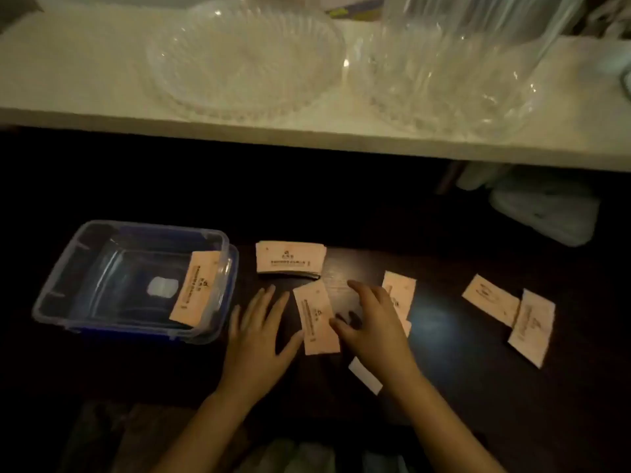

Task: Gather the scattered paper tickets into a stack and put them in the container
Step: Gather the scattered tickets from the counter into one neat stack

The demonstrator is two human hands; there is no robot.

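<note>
On dark bench [461, 370], mid-frame: left hand [254, 339] flat, fingers spread, grip apart, thumb touching edge of loose ticket [316, 317]. Right hand [370, 327] arched over bench, fingers spread, thumb on same ticket; clamped or not, cannot tell. Ticket stack [290, 259] at 12 o'clock from hands. Two overlapping tickets [512, 310] at 3 o'clock, well apart. Clear container [85, 268] at 9 o'clock, one ticket [196, 290] leaning inside against right wall. Glass bowls [246, 59] on shelf beyond.
</note>
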